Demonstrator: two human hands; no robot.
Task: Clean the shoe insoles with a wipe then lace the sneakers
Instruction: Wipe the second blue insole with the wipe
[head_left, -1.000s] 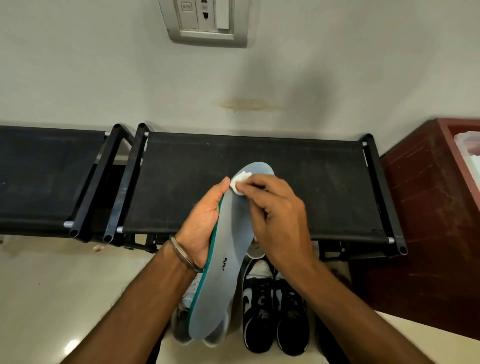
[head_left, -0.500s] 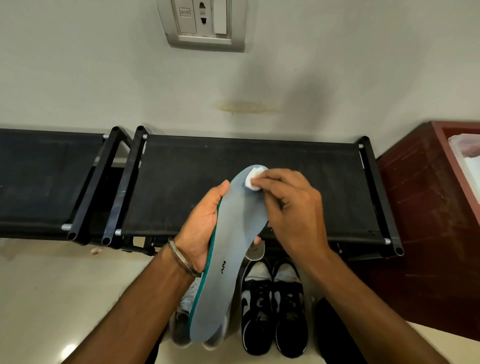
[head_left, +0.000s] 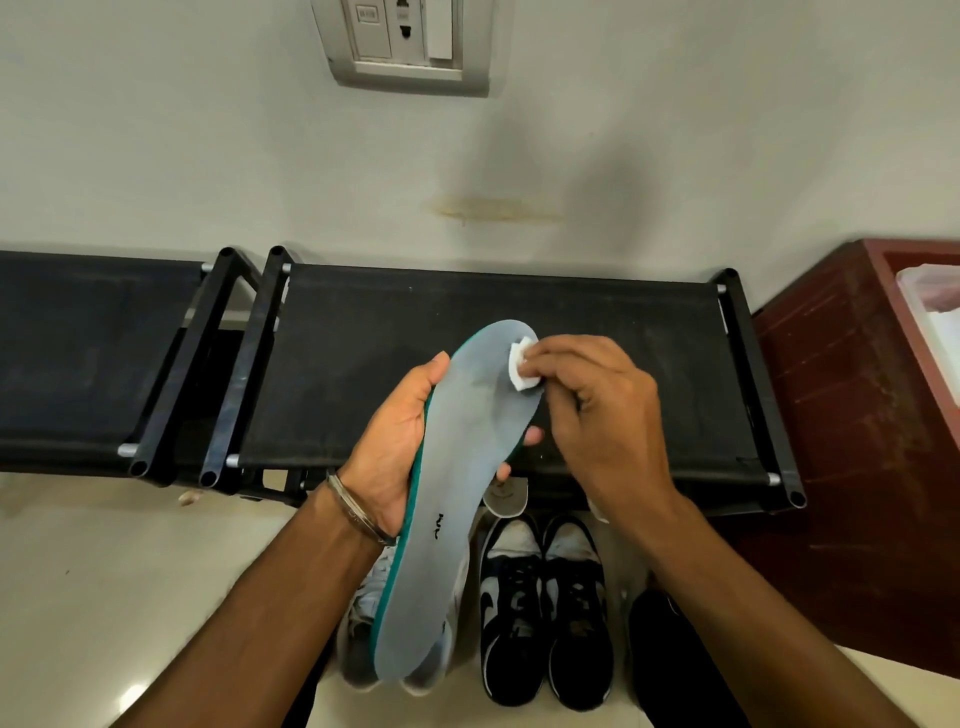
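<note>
Above a black fabric shoe rack (head_left: 363, 364), the left hand (head_left: 400, 447) grips a grey insole (head_left: 457, 509) while the right hand (head_left: 597, 410) pinches a wipe (head_left: 521, 364) against its toe (cleaning underway; heel likely next).

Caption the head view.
Left hand holds grey insole; right hand presses white wipe near its toe.

The left hand (head_left: 397, 447) is reaching in from the lower left, palm up, its grip curling round the insole (head_left: 457, 499) with the thumb along one edge and fingertips (head_left: 532, 435) showing past the other. The right hand (head_left: 597, 410) is coming from the lower right, fingers bent, pinching the wipe (head_left: 521, 364) against the insole's toe end.
</note>
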